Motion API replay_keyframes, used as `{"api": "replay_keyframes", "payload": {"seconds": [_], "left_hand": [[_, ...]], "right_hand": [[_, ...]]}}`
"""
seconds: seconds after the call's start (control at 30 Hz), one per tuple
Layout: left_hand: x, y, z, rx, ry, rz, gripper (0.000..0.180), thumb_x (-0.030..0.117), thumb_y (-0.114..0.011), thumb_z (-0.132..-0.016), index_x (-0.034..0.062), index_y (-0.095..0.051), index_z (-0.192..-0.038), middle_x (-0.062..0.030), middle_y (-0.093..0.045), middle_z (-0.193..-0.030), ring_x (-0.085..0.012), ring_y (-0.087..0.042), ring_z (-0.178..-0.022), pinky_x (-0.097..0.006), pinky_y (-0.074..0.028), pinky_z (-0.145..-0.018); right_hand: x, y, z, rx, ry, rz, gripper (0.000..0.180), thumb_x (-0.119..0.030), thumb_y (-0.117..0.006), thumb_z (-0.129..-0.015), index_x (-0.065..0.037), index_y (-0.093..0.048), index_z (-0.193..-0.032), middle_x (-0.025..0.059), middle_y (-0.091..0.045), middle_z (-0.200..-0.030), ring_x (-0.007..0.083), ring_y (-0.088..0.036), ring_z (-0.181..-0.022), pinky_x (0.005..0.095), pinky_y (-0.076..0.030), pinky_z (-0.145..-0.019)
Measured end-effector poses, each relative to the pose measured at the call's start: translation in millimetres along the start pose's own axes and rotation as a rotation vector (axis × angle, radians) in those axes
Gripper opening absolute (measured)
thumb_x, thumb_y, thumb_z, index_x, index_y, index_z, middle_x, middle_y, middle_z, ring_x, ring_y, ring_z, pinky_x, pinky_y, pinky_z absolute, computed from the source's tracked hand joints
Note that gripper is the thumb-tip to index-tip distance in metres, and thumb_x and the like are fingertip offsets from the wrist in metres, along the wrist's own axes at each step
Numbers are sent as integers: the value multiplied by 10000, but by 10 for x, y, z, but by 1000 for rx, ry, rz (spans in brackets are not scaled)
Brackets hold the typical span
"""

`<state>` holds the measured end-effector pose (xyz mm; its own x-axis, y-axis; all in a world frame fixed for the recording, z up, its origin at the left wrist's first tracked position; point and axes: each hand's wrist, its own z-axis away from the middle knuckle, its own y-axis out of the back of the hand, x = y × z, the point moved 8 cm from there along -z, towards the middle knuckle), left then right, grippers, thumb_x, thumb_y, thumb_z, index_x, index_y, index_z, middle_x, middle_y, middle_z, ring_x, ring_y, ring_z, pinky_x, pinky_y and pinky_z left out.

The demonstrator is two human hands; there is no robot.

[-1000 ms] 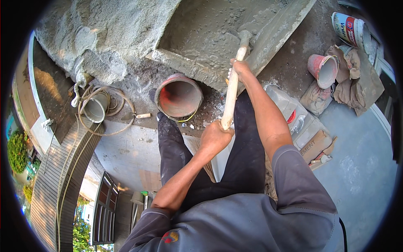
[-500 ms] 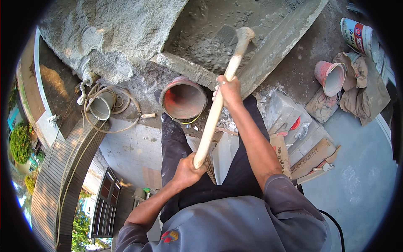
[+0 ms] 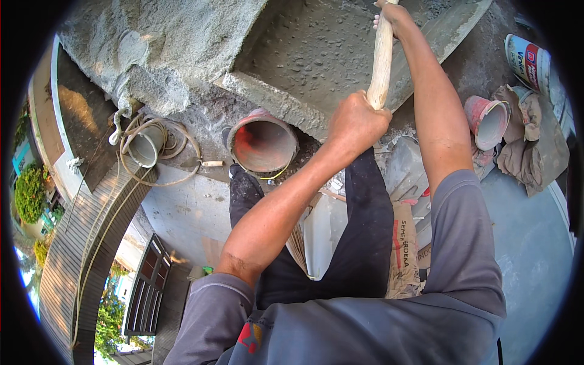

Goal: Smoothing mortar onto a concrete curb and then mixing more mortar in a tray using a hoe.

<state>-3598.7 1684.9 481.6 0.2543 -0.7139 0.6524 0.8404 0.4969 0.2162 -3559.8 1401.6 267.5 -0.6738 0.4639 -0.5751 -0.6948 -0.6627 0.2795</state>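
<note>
Both my hands grip the pale wooden handle of a hoe (image 3: pixel 382 64). My left hand (image 3: pixel 358 125) is wrapped round the handle's near end, above the trough's near corner. Further up the handle, close to the top edge of the view, my right hand (image 3: pixel 398 19) is closed on it. The hoe's head lies outside the picture. Below the handle, wet grey mortar (image 3: pixel 304 61) spreads inside a mixing trough with a crusted near wall (image 3: pixel 271 100). A reddish, cement-stained bucket (image 3: pixel 263 144) stands tilted just in front of that wall, by my feet.
A heap of grey sand (image 3: pixel 158 55) adjoins the trough on the left. Further left, a grey bucket (image 3: pixel 146 148) sits among a coiled hose (image 3: pixel 193 146). To the right are a pink bucket (image 3: pixel 490 125), crumpled paper sacks (image 3: pixel 523 152) and a white pail (image 3: pixel 526 61).
Both hands have pushed the hoe forward and to the right, my arms stretching out. The hoe's head has passed out of view at the top. My grip on the handle stays.
</note>
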Motion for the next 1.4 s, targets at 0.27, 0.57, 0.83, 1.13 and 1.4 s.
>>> {"api": "replay_keyframes", "payload": {"seconds": [0.27,0.57,0.83,1.13,1.4], "left_hand": [[-365,83,816,-51,259,185,388,272,-657,-827,-111,-600,-855,-151,-628,-647,-211,-631,-608,-386,-504,-603],[-580,-112,1340,-128,414,297,426,236,-619,-829,-157,-601,-992,-348,-677,-859,-443,-708,-891,-466,-535,-798],[-364,-282,1481,-194,347,280,394,256,-628,-839,-105,-548,-977,-119,-612,-664,-188,-617,-532,-344,-493,-481],[65,-208,1402,-276,298,354,596,322,-627,-859,-192,-523,-1143,-252,-675,-885,-274,-700,-785,-383,-548,-706],[394,-110,1603,-292,208,423,559,305,-611,-858,-199,-546,-1093,-318,-666,-902,-370,-707,-876,-428,-541,-783]], "right_hand": [[823,-838,976,-246,-156,153,305,-232,-640,-922,29,-597,-1073,123,-590,-806,211,-608,-598,381,-586,-518],[1792,-1068,1500,-393,-346,213,284,-188,-638,-907,42,-587,-1067,137,-594,-787,247,-608,-592,408,-584,-521],[2052,-834,1672,-476,-442,123,190,-170,-640,-889,-25,-536,-952,66,-532,-691,191,-547,-533,365,-529,-468],[1592,-641,1909,-500,-441,-64,218,-148,-675,-852,-77,-484,-928,41,-533,-647,168,-518,-479,323,-472,-443],[804,-370,2568,-471,-198,-95,184,-218,-717,-861,-92,-586,-884,-19,-564,-678,108,-530,-535,262,-466,-529]]}}
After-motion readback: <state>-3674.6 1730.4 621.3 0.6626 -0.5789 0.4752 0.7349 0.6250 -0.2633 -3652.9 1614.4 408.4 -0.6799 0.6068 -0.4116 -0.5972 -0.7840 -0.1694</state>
